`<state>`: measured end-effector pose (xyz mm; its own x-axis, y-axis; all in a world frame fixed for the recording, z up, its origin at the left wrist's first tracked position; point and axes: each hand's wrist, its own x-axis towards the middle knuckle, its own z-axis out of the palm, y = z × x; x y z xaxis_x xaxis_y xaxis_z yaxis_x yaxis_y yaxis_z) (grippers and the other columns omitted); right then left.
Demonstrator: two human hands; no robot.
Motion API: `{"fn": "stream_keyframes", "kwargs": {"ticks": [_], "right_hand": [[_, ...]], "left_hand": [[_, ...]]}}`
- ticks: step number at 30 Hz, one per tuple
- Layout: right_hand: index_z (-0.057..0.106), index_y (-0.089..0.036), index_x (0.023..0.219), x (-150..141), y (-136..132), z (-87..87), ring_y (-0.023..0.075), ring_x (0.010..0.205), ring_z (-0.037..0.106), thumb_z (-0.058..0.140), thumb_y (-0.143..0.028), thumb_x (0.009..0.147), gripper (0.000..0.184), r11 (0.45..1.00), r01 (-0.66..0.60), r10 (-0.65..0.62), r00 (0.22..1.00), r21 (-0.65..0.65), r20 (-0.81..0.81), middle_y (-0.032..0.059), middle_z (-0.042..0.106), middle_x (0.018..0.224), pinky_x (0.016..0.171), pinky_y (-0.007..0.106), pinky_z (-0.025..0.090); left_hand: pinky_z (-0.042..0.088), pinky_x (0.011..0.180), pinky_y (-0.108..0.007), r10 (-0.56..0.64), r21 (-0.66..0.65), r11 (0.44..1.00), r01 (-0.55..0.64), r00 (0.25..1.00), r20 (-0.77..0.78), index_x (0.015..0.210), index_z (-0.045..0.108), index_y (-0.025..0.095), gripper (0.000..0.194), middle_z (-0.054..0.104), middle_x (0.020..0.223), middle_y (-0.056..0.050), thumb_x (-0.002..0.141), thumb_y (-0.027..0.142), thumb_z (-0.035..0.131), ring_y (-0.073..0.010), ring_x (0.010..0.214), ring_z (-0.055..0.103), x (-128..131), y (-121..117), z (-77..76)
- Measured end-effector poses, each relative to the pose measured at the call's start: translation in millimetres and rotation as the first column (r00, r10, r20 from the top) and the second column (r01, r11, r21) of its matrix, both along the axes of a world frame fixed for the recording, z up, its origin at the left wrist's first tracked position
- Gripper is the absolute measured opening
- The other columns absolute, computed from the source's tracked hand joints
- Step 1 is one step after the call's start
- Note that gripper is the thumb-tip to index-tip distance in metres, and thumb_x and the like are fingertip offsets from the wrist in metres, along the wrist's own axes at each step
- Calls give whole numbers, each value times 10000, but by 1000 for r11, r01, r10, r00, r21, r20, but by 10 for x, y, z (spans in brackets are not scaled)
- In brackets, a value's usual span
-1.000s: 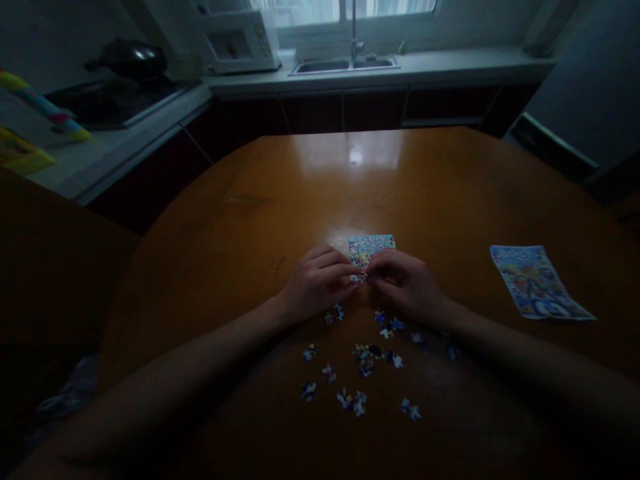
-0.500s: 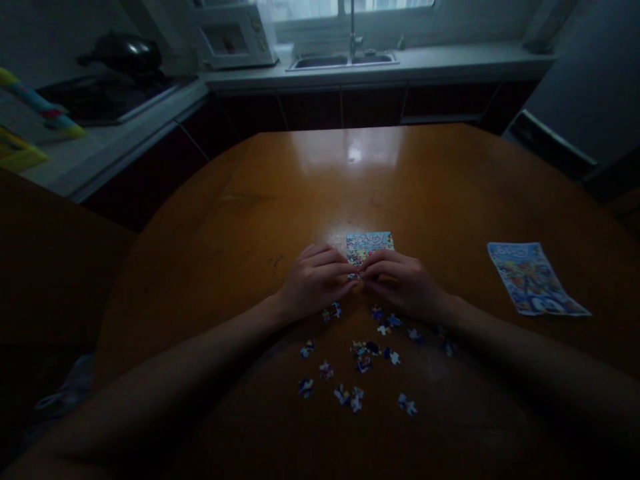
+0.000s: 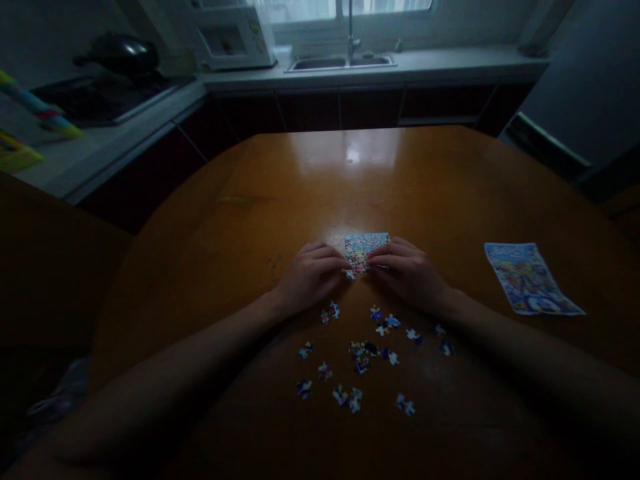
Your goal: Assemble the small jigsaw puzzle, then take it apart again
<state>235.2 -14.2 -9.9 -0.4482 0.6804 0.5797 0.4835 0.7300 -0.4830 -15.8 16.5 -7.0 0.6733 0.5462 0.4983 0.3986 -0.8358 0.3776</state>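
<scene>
Puzzle (image 3: 366,243) | near-left corner is met by left hand (image 3: 316,275), right side is overlapped by right hand (image 3: 406,270) | fingers bunched, nearly closed; hold cannot be told

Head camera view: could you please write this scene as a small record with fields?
Puzzle: partly joined, flat on the wooden table
Left hand: fingertips at the puzzle's lower left corner; grip unclear
Right hand: fingertips at the puzzle's right side; grip unclear
Loose pieces: scattered below the puzzle in the picture
Printed sheet: on the table, at right
Background: counter with sink and microwave
</scene>
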Motion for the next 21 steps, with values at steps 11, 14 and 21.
{"fn": "stream_keyframes", "kwargs": {"ticks": [11, 14, 21], "right_hand": [[766, -199, 973, -36, -26, -50, 214, 895, 605, 530, -214, 1012, 240, 994, -104, 92, 963, 35, 252, 78, 750, 953, 802, 370, 511], [764, -192, 973, -49, -35, -31, 212, 885, 598, 516, -203, 1016, 252, 993, -103, 82, 955, 58, 286, 85, 747, 948, 797, 364, 508], [747, -174, 919, -75, -47, -22, 199, 861, 576, 500, -165, 1015, 265, 992, -93, 60, 942, 83, 330, 87, 722, 911, 763, 331, 493]], "left_hand": [[492, 828, -345, -68, -28, 997, 66, 996, -60, 929, 778, 242, 253, 750, 952, -38, 919, 96, 572, -178, 884, 636, -16, 27, -65], [485, 831, -345, -64, -32, 998, 61, 996, -66, 916, 779, 241, 237, 749, 954, -40, 927, 110, 581, -179, 886, 636, -18, 30, -70], [467, 812, -334, -64, -31, 998, 62, 997, -49, 891, 777, 241, 237, 745, 931, -25, 918, 94, 593, -174, 861, 624, -3, 25, -61]]}}
